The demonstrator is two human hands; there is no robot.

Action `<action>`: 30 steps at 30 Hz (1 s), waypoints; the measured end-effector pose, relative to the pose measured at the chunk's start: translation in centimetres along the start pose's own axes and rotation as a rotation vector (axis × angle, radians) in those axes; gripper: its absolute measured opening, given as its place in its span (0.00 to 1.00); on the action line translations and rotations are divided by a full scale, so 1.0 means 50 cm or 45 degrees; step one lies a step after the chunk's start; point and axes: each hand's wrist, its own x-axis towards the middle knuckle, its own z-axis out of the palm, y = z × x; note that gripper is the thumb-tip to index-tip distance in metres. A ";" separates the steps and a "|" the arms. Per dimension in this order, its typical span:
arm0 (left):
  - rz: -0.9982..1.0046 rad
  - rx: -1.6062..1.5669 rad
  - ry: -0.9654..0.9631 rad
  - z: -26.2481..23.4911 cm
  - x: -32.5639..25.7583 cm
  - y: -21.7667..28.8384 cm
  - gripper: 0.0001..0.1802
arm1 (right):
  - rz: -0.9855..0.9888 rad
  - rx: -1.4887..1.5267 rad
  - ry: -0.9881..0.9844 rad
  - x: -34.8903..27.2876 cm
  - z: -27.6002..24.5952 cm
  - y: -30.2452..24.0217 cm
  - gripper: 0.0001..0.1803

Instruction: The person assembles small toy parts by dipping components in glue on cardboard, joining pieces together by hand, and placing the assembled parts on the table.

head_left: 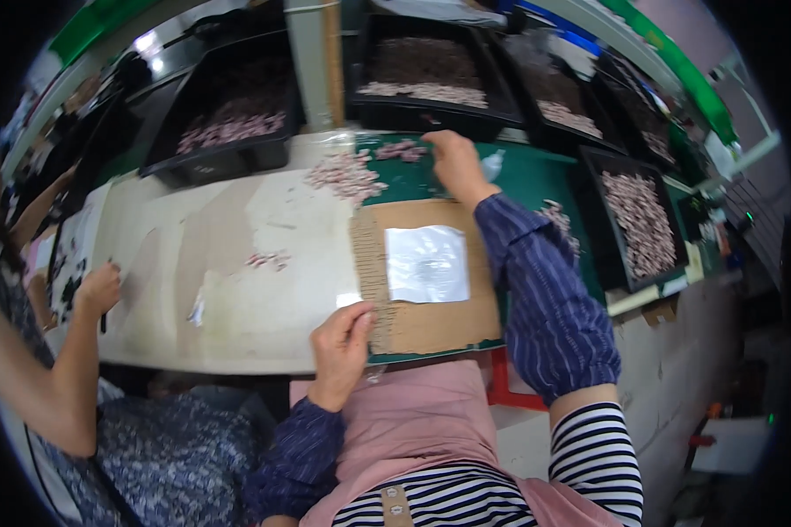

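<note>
Left hand (341, 341) beside clear bag (427, 263)

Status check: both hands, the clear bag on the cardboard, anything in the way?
Left hand on near edge of cardboard sheet. Right hand reaching to small pink pieces at table's far side. Clear bag flat on cardboard, untouched. Co-worker's hand far left, apart.

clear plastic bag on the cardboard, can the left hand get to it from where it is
Probably yes. The left hand rests on the near edge of the cardboard sheet, and the clear plastic bag lies flat just beyond it with nothing between them or on top.
</note>
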 end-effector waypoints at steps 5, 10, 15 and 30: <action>-0.068 -0.078 0.015 -0.021 0.010 0.024 0.08 | -0.028 -0.222 -0.208 0.004 0.027 0.039 0.09; -0.066 0.226 0.383 -0.126 0.076 0.013 0.09 | -0.004 -0.293 -0.198 -0.014 0.002 0.019 0.05; 0.089 0.686 0.352 -0.192 0.163 -0.017 0.08 | 0.421 0.378 -0.231 -0.043 -0.050 -0.037 0.06; 0.197 0.996 0.197 -0.169 0.169 -0.019 0.09 | 0.693 1.068 -0.180 -0.228 -0.178 -0.185 0.08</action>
